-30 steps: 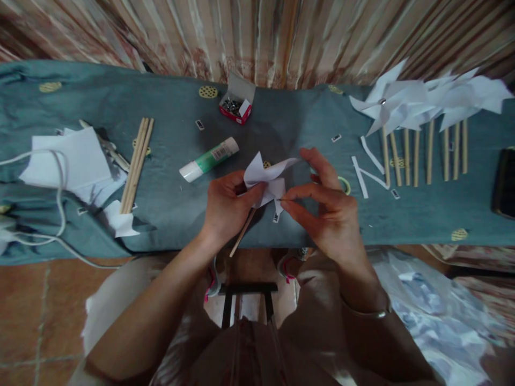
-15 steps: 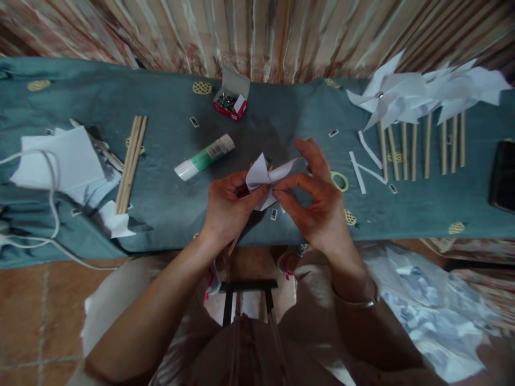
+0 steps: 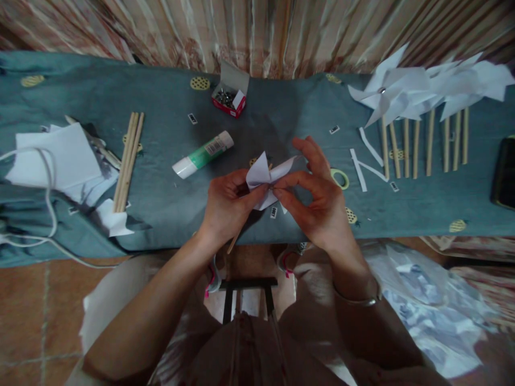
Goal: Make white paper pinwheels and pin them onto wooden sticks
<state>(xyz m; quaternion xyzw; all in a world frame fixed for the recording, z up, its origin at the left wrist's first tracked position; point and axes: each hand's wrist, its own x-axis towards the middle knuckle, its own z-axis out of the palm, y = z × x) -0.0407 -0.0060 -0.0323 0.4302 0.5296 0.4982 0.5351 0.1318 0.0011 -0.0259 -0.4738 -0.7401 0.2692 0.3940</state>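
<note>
A white paper pinwheel (image 3: 258, 172) is between my two hands over the near part of the table. My left hand (image 3: 228, 206) grips it from the left, thumb pressed near its centre. Under that hand a thin wooden stick (image 3: 233, 242) slants down past the table edge; whether it joins the pinwheel is hidden. My right hand (image 3: 317, 201) pinches at the pinwheel's middle with thumb and forefinger, its other fingers raised. Anything small inside that pinch is too fine to make out. Beyond my hands lie a glue stick (image 3: 203, 154) and a red box (image 3: 229, 101) of metal pins.
Finished pinwheels (image 3: 402, 88) lie at the back right, near paper strips (image 3: 359, 170) and a tape roll (image 3: 340, 179). At left are wooden sticks (image 3: 129, 161), paper squares (image 3: 52, 158) and a white cable (image 3: 52, 203). A dark phone (image 3: 504, 172) rests far right.
The view has shifted slightly. Both hands stay at the pinwheel's centre in nearly the same pose.
</note>
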